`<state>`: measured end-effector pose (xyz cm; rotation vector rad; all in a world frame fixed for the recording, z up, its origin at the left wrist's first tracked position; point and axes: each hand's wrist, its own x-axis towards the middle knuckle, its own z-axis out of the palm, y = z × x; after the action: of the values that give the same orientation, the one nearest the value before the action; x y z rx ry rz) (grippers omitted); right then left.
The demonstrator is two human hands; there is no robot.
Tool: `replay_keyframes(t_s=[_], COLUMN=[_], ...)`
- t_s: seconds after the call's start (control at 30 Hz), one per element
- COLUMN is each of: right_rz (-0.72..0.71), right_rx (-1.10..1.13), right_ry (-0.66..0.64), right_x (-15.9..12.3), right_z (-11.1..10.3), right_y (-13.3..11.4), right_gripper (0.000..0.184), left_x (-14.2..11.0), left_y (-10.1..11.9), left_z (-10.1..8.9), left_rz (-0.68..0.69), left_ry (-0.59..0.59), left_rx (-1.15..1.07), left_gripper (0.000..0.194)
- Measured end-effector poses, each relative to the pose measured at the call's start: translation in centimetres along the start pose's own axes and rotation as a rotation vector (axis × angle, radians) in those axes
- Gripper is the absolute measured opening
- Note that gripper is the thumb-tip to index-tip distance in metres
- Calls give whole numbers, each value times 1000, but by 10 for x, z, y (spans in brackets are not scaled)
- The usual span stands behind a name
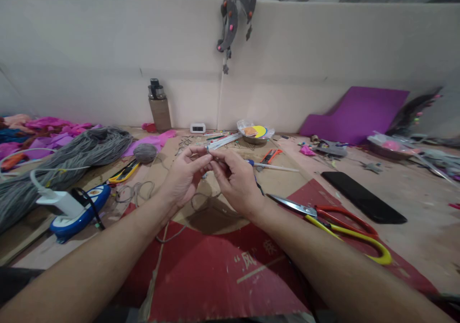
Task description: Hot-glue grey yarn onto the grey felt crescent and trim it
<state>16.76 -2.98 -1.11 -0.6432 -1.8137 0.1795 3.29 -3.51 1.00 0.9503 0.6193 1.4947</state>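
Note:
My left hand (pixel 189 172) and my right hand (pixel 237 179) meet over the middle of the cardboard (pixel 172 145), fingertips pinched together. A tiny bluish-white bit shows at the fingertips; what it belongs to is too small to make out. Below my hands a loose strand of grey yarn (pixel 168 239) trails over the board onto its red printed part (pixel 201 275). Just beyond the fingers lie thin white strips (pixel 224 142). To the right of my right hand are an orange utility knife (pixel 272 156) and scissors (pixel 345 227) with red and yellow handles.
On the left are a grey yarn hank (pixel 89 153), a small yarn ball (pixel 145 153), a yellow cutter (pixel 125 172) and a blue power strip (pixel 98 198) with a charger. A black phone (pixel 362 196), purple sheet (pixel 355 114) and bowl (pixel 255 138) stand right and behind.

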Motion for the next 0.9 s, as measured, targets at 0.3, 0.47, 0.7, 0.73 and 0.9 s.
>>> replay_keyframes(t_s=[0.3,0.47,0.7,0.73,0.9], right_rz=[172,216,284,284,265], right_rx=[65,82,117,105,34], right_ry=[-33,-42,-75,-87,-56], right_x=[-3,-2,-3,-4,-6], right_z=[-3,-6,-3,-2,-2], right_y=[-9,-11,-6,-5,0], right_gripper=[29,21,19,19,16], left_x=[7,11,11,12,13], left_y=[3,5,6,5,0], left_z=[-11,-16,-17,-17,-18], left_rz=[141,202,215,213,220], left_ry=[-19,-17,-19,-23,-84], left_rx=[80,114,143,147,223], left_gripper=[33,28,28,29,39])
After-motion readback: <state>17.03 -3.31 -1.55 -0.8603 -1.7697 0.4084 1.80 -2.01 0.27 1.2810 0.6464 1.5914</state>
